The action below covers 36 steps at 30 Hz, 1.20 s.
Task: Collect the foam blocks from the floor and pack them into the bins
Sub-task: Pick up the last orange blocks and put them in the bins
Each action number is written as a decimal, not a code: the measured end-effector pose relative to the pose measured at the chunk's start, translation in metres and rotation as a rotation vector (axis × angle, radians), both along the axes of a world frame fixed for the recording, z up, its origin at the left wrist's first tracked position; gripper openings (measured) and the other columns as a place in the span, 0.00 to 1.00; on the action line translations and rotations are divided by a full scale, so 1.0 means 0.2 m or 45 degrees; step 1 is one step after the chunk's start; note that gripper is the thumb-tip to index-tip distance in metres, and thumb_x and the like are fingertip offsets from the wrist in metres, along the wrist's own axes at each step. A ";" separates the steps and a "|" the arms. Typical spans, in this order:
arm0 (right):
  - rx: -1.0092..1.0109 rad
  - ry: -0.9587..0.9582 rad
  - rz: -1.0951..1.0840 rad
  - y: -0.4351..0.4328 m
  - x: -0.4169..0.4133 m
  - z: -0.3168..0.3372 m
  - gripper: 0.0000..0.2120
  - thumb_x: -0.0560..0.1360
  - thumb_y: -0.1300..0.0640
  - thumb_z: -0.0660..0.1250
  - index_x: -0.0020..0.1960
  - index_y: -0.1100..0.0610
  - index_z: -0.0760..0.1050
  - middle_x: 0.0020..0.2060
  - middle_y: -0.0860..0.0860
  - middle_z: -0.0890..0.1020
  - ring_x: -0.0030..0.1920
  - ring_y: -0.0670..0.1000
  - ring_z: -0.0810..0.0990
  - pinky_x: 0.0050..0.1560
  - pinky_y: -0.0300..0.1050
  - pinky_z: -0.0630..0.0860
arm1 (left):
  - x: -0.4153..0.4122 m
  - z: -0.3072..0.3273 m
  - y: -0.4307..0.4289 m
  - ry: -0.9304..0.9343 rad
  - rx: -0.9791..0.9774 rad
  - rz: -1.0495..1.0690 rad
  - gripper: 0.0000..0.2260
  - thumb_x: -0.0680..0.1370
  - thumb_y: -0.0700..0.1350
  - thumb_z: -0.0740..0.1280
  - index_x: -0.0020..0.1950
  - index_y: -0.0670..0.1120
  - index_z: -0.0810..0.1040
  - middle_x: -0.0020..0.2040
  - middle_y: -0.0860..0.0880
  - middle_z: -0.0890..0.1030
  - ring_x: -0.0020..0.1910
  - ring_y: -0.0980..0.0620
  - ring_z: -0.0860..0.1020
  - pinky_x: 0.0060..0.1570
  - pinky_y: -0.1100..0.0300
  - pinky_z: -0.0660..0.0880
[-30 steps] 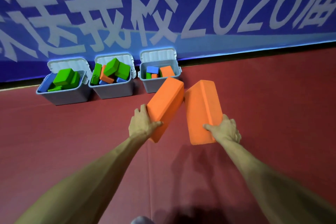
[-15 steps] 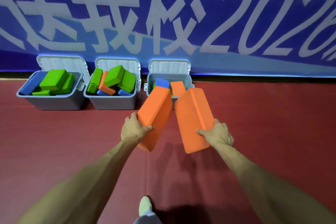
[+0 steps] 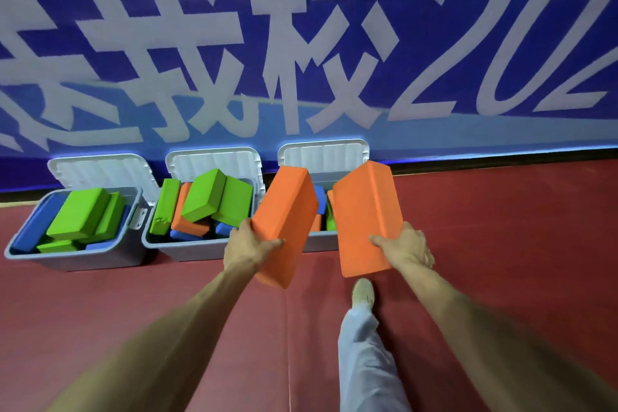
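My left hand [image 3: 245, 246] grips the near end of one orange foam block [image 3: 287, 221], held tilted in the air. My right hand [image 3: 406, 249] grips a second orange foam block [image 3: 366, 217] the same way. Both blocks hang in front of the right grey bin [image 3: 322, 244], hiding most of it; blue, orange and green blocks show in the gap between them. The middle bin [image 3: 187, 249] holds green, orange and blue blocks. The left bin [image 3: 67, 259] holds green and blue blocks. All three lids stand open against the wall.
A blue banner with large white characters [image 3: 301, 43] covers the wall right behind the bins. The floor is red matting [image 3: 501, 227]. My leg in light trousers and a pale shoe [image 3: 363, 291] steps forward below the right-hand block.
The bins have come much closer and now sit right behind the blocks. Both hands keep their grip on the orange blocks. A foot and leg have stepped forward into view.
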State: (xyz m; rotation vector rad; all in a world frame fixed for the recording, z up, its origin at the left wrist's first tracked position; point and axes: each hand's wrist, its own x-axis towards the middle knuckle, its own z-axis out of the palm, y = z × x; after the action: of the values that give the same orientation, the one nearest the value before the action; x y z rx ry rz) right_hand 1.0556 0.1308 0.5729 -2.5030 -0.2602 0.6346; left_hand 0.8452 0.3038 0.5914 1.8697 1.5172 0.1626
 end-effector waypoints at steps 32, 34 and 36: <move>-0.150 0.813 -0.062 1.43 1.85 -2.06 0.17 0.80 0.56 0.62 0.68 0.55 0.71 0.60 0.55 0.76 0.59 0.58 0.75 0.58 0.55 0.74 | 1.91 -1.80 1.65 0.161 -0.549 0.413 0.21 0.81 0.55 0.61 0.69 0.45 0.72 0.61 0.44 0.78 0.58 0.43 0.77 0.58 0.53 0.73; -0.323 0.632 0.031 1.43 1.84 -2.03 0.16 0.77 0.58 0.63 0.64 0.61 0.74 0.59 0.59 0.78 0.58 0.60 0.76 0.51 0.46 0.71 | 1.93 -1.78 1.64 0.292 -0.488 0.421 0.21 0.82 0.51 0.59 0.72 0.43 0.70 0.67 0.42 0.75 0.65 0.42 0.73 0.60 0.55 0.69; -0.379 0.624 0.069 1.45 1.85 -1.94 0.14 0.77 0.59 0.63 0.61 0.61 0.75 0.58 0.59 0.79 0.57 0.59 0.76 0.48 0.43 0.67 | 1.95 -1.73 1.62 0.332 -0.506 0.413 0.20 0.81 0.48 0.60 0.71 0.41 0.71 0.66 0.40 0.75 0.65 0.40 0.73 0.59 0.54 0.69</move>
State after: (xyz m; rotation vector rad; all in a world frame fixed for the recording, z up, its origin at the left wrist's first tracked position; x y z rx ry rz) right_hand 1.4262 0.4199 0.1852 -2.5158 -0.0512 1.3634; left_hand 1.2347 0.6280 0.2447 1.3637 1.8674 -0.2300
